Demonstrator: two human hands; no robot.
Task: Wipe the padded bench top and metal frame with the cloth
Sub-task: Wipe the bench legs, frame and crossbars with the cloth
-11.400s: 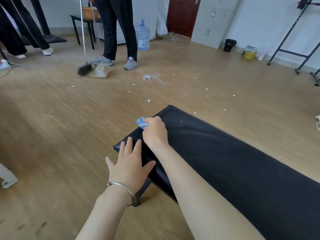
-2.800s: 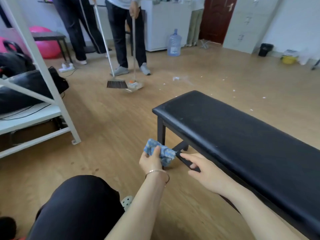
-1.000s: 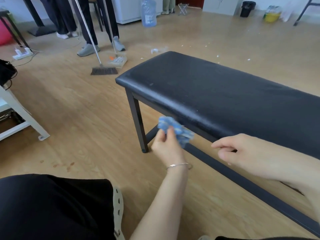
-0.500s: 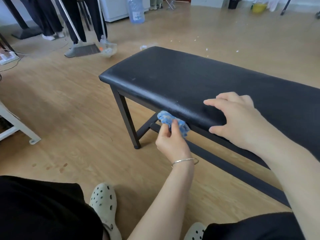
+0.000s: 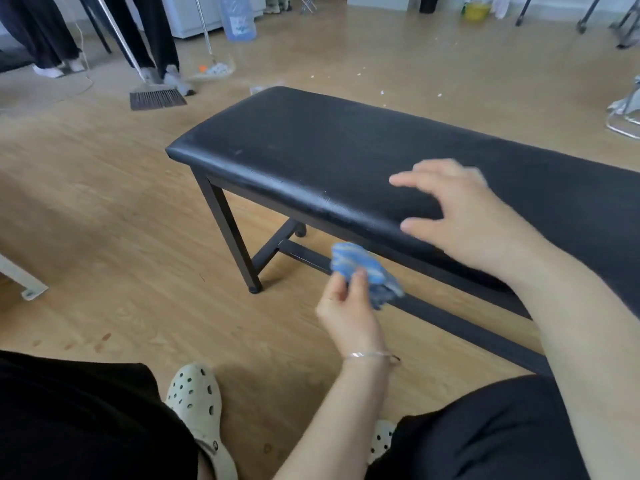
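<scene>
A long bench with a black padded top [image 5: 311,147] stands on a black metal frame [image 5: 235,237] across the wooden floor. My left hand [image 5: 346,310] grips a crumpled blue cloth [image 5: 363,270] and holds it against the low cross bar [image 5: 450,323] of the frame, under the pad's near edge. My right hand [image 5: 464,216] rests on the near edge of the padded top with spread fingers, above and to the right of the cloth.
I crouch beside the bench; my knees and pale clogs [image 5: 197,403] fill the bottom. A person sweeps with a broom [image 5: 157,98] at the back left. A water bottle [image 5: 239,17] and white paper scraps [image 5: 381,92] lie beyond the bench. A white frame foot [image 5: 24,282] stands at left.
My left hand has carried the cloth down from under the pad edge onto the low cross bar. My right hand stays on the padded edge. The view has shifted slightly.
</scene>
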